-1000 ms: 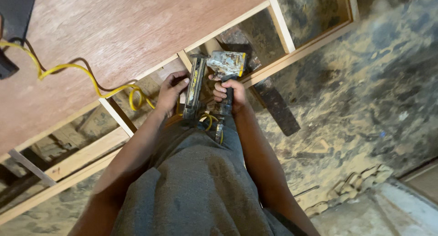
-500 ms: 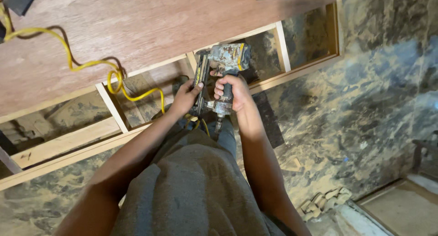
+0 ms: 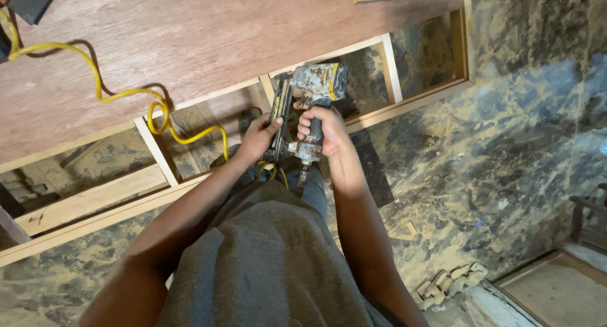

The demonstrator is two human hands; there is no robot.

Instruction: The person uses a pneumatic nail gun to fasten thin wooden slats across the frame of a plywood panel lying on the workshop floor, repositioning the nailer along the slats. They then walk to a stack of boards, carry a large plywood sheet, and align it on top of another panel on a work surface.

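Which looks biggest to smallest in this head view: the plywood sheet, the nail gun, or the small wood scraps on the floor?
1. Plywood sheet, by far the largest.
2. Nail gun, held by the right hand, left hand on its magazine.
3. Wood scraps, smallest, though the pile together nearly matches the gun.

- From my remote seat the scene looks evenly lit, moderately bright, soft light with no hard glare.
- The reddish-brown plywood sheet (image 3: pixel 190 42) shows a faint sheen near its middle.
- The coiled yellow hose (image 3: pixel 101 93) casts a thin, soft shadow just beside itself on the sheet.
- The openings in the pale wooden frame (image 3: pixel 158 156) sit darker.
- Focus holds at centre; the grey shirt (image 3: pixel 265 264) is slightly soft.
- Straight frame edges bow a little toward the corners.
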